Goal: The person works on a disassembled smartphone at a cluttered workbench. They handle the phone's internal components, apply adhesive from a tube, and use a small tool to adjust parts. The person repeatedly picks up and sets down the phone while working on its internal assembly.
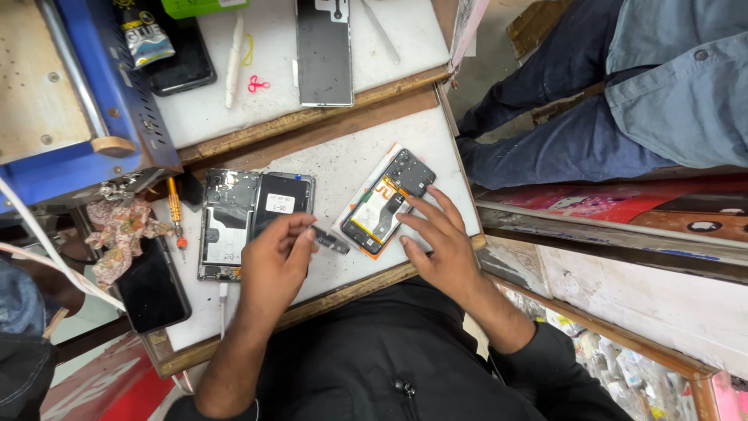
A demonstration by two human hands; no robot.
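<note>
Left hand [274,261] pinching small dark part [331,241], right hand [436,242] spread on opened phone [387,203], white worktop [343,160].

Yellow-black glue packet [146,35] top left, green box [204,7] beside it, white label [280,203] on black panel [282,204], dark phone screen [153,285] lower left

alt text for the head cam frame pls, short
Seen from above, a person's right hand presses its fingers on an opened phone on a white worktop, while the left hand pinches a small dark part. Two more opened phone pieces lie to the left, beside a screwdriver.
</note>
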